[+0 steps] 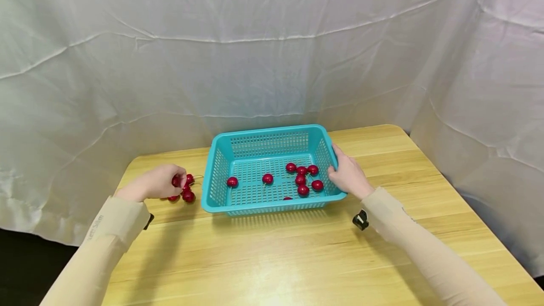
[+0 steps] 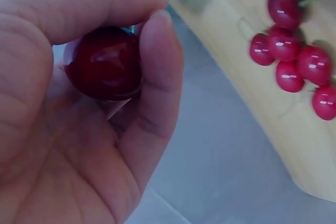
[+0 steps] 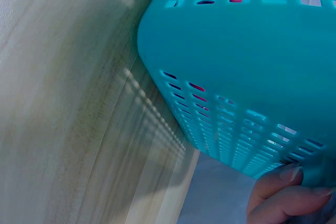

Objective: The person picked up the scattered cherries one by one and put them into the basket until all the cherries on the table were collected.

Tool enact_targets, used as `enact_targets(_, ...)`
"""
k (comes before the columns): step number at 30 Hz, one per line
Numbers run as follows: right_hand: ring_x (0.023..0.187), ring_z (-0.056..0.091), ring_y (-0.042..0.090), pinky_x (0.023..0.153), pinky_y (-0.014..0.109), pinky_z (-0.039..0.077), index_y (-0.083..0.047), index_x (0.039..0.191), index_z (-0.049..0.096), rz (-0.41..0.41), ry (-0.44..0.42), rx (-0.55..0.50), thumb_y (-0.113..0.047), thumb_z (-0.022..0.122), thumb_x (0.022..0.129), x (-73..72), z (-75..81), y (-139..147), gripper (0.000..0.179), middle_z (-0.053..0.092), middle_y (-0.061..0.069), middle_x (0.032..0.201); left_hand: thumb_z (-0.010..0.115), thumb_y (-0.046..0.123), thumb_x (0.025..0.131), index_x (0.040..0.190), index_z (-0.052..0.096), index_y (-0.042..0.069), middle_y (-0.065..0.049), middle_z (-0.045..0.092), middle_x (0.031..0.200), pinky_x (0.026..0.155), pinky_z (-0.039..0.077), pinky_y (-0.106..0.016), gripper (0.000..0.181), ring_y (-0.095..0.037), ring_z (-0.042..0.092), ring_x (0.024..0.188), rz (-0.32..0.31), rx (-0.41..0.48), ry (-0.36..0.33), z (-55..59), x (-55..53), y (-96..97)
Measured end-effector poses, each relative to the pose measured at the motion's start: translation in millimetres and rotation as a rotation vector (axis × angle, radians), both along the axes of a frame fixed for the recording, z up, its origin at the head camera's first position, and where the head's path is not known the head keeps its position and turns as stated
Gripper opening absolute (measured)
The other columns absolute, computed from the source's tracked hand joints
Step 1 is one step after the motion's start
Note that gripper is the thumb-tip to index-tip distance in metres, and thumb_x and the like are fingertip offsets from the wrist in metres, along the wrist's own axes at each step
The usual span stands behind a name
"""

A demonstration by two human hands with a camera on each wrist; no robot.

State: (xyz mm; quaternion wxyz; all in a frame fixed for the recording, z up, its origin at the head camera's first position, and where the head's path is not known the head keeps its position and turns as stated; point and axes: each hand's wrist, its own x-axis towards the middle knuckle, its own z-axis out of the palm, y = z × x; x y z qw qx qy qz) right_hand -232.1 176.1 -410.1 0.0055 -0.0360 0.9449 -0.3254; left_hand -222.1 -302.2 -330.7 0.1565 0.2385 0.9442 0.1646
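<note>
— What's the left hand [image 1: 163,183] doing?
— It's pinching a cherry [image 2: 105,64] between curled fingers and thumb; more cherries [image 2: 315,64] are lying on the surface [image 1: 263,259] just beside it.
— And the right hand [image 1: 349,174]?
— It's gripping the side of the turquoise basket [image 1: 272,131]; to its left, other cherries [image 1: 300,180] are resting inside.

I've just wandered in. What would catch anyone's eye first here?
Probably the bright turquoise basket in the middle of the wooden table, with glossy red cherries scattered inside, mostly towards its right end. Next, the left hand holds a single cherry above a small cluster left of the basket, while the right hand grips the basket's right side.
</note>
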Motion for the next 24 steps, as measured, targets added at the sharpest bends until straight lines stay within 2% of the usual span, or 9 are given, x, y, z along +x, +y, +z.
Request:
enact_targets(3,0.091,0.073,0.040,0.058,0.035,0.061,-0.003,0.161,0.011,-0.002,0.001,0.001,-0.013,0.051,0.095,0.0,0.2,0,0.078,0.053,0.038,0.139,0.062,-0.004,0.081,0.075,0.054,0.011,0.002,0.048,0.066,0.059,0.040,-0.026,0.018,-0.011,0.046,0.057,0.017,-0.001,0.003,8.4,-3.3,8.9)
enact_targets(8,0.086,0.073,0.037,0.056,0.032,0.060,-0.003,0.161,0.011,-0.003,0.000,-0.003,-0.013,0.050,0.094,-0.2,-0.4,0,0.079,0.054,0.039,0.137,0.065,-0.001,0.083,0.079,0.058,0.010,0.000,0.051,0.069,0.065,0.040,-0.029,0.014,-0.014,0.047,0.065,0.013,-0.020,0.098,19.2,-10.9,25.6)
enact_targets(12,0.080,0.073,0.034,0.053,0.030,0.058,-0.002,0.161,0.011,0.001,0.001,-0.003,-0.012,0.050,0.094,-0.2,-1.1,0,0.079,0.055,0.040,0.134,0.064,-0.002,0.084,0.086,0.061,0.007,-0.002,0.052,0.070,0.065,0.041,-0.029,0.010,-0.016,0.049,0.067,0.024,-0.006,0.123,25.6,-16.3,40.1)
enact_targets(17,0.075,0.072,0.031,0.052,0.029,0.058,-0.003,0.162,0.010,0.000,-0.006,-0.007,-0.013,0.051,0.094,-0.5,-1.3,0,0.079,0.057,0.040,0.133,0.064,-0.002,0.086,0.093,0.063,0.005,-0.005,0.055,0.075,0.065,0.042,-0.029,0.010,-0.018,0.051,0.070,0.015,0.023,0.147,29.3,-20.5,59.6)
enact_targets(24,0.079,0.073,0.034,0.053,0.031,0.059,-0.003,0.161,0.011,0.002,-0.004,-0.006,-0.013,0.051,0.094,-0.6,-0.7,0,0.079,0.056,0.040,0.134,0.064,-0.001,0.086,0.095,0.062,0.008,-0.005,0.054,0.077,0.068,0.040,-0.031,0.012,-0.019,0.049,0.072,-0.058,0.018,0.187,26.5,-27.4,86.9)
